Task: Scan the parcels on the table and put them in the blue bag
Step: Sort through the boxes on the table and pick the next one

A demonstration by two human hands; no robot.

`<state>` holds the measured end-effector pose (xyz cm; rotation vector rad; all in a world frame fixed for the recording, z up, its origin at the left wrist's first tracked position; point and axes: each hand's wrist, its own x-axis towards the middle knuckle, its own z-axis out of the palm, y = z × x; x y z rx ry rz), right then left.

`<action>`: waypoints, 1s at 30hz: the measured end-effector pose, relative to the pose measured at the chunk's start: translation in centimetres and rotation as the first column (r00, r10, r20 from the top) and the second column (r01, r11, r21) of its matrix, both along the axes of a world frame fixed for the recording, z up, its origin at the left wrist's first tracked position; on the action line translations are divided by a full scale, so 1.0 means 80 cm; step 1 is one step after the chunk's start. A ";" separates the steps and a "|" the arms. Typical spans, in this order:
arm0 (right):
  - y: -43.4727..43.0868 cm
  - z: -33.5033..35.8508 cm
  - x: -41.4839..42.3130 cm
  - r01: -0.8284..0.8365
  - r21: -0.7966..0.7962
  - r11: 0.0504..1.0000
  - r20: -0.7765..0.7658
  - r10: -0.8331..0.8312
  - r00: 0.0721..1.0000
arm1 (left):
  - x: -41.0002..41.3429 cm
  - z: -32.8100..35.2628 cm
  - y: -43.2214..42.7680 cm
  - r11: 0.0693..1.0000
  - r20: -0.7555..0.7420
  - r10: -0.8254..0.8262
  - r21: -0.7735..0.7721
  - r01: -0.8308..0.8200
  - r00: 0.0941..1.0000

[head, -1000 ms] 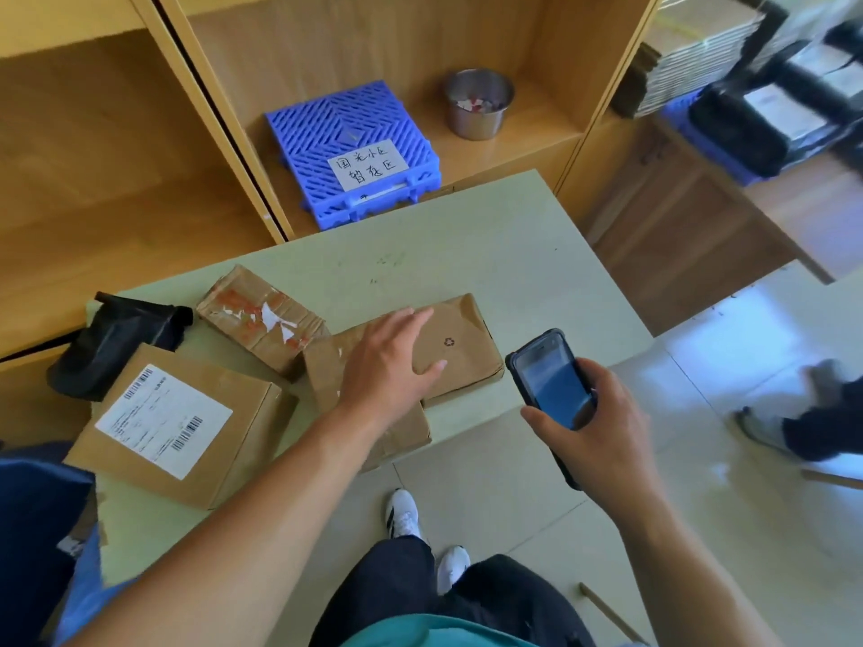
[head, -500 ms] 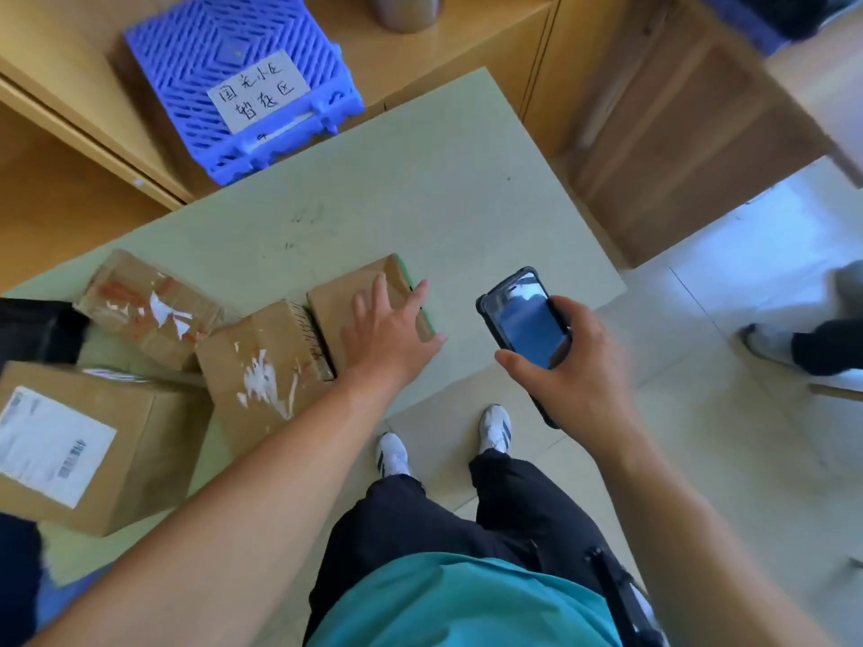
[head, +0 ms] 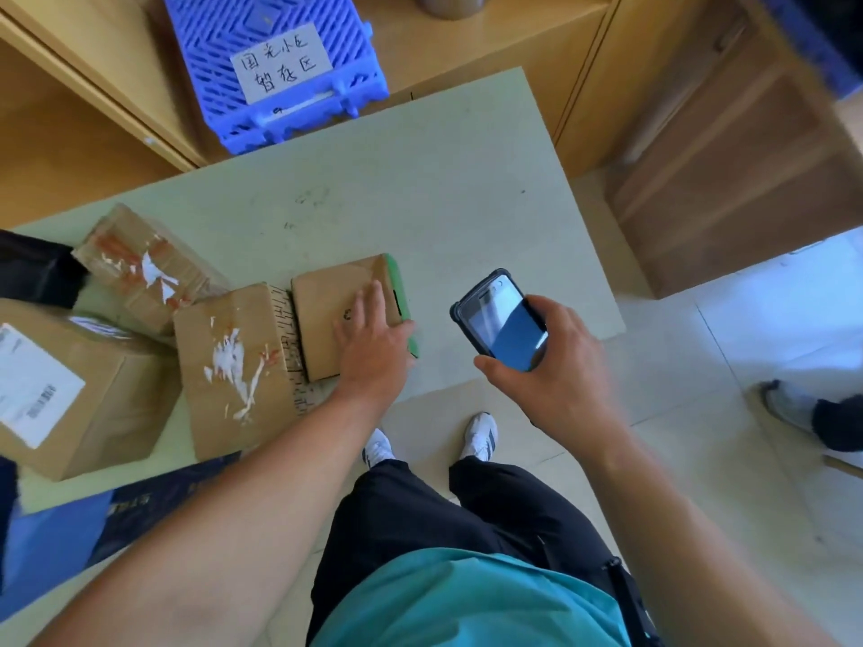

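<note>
Pale green surface [head: 420,189] carries four parcels. Left hand [head: 373,340] flat on small box [head: 327,310], grip released. Right hand [head: 551,366], beside box, clenched on phone [head: 502,319]. Advise: find label, aim phone squarely.

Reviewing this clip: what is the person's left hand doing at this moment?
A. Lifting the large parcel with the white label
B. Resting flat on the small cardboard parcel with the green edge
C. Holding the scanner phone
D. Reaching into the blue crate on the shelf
B. The left hand lies palm-down on the green-edged parcel, which sits on the table, while the right hand holds the phone.
</note>
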<state>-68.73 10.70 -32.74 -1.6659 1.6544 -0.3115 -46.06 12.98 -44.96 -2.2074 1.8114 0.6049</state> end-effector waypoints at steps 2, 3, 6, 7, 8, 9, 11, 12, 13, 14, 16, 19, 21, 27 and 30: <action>-0.003 -0.001 0.003 -0.019 -0.001 1.000 0.005 0.019 1.000 | 0.002 0.005 -0.005 0.999 -0.069 0.036 0.004 -0.036 0.997; -0.003 -0.001 0.004 -0.024 -0.001 1.000 0.011 0.024 1.000 | 0.002 0.012 -0.009 0.998 -0.103 0.057 0.008 -0.056 0.993; -0.006 0.001 0.008 -0.035 -0.008 0.999 0.035 0.035 0.999 | 0.003 0.041 -0.022 0.991 -0.208 0.137 0.026 -0.135 0.968; -0.009 0.003 0.010 -0.037 -0.014 0.999 0.039 0.037 0.999 | 0.004 0.053 -0.024 0.987 -0.260 0.158 0.009 -0.162 0.953; -0.011 0.004 0.012 -0.039 -0.022 0.999 0.042 0.039 0.998 | 0.005 0.065 -0.026 0.983 -0.318 0.164 -0.022 -0.181 0.934; -0.014 0.006 0.013 -0.041 -0.033 0.999 0.046 0.042 0.998 | 0.007 0.075 -0.027 0.980 -0.374 0.157 -0.058 -0.192 0.914; -0.020 0.009 0.016 -0.041 -0.053 0.998 0.056 0.044 0.997 | 0.013 0.098 -0.030 0.974 -0.441 0.131 -0.110 -0.198 0.888; -0.023 0.011 0.017 -0.041 -0.064 0.997 0.062 0.045 0.997 | 0.018 0.108 -0.033 0.975 -0.447 0.118 -0.115 -0.188 0.887; -0.025 0.013 0.018 -0.042 -0.072 0.997 0.067 0.047 0.997 | 0.024 0.116 -0.037 0.979 -0.442 0.104 -0.114 -0.171 0.891; -0.027 0.014 0.019 -0.041 -0.076 0.996 0.074 0.047 0.996 | 0.029 0.123 -0.041 0.981 -0.432 0.086 -0.119 -0.152 0.898; -0.030 0.017 0.021 -0.034 -0.081 0.996 0.088 0.041 0.995 | 0.039 0.133 -0.048 0.984 -0.425 0.053 -0.131 -0.119 0.904; -0.031 0.019 0.024 -0.030 -0.084 0.996 0.095 0.038 0.995 | 0.050 0.137 -0.053 0.991 -0.409 0.067 -0.080 -0.109 0.910; -0.031 0.019 0.025 -0.031 -0.078 0.997 0.099 0.038 0.994 | 0.055 0.131 -0.056 0.988 -0.369 0.085 -0.090 -0.127 0.926; -0.027 0.013 0.028 -0.024 -0.075 0.997 0.088 0.031 0.996 | 0.074 0.103 -0.071 0.844 -0.245 0.094 -0.494 -0.207 0.965; -0.026 0.013 0.031 -0.025 -0.063 0.998 0.090 0.031 0.995 | 0.080 0.103 -0.064 0.804 -0.193 0.042 -0.575 -0.148 0.980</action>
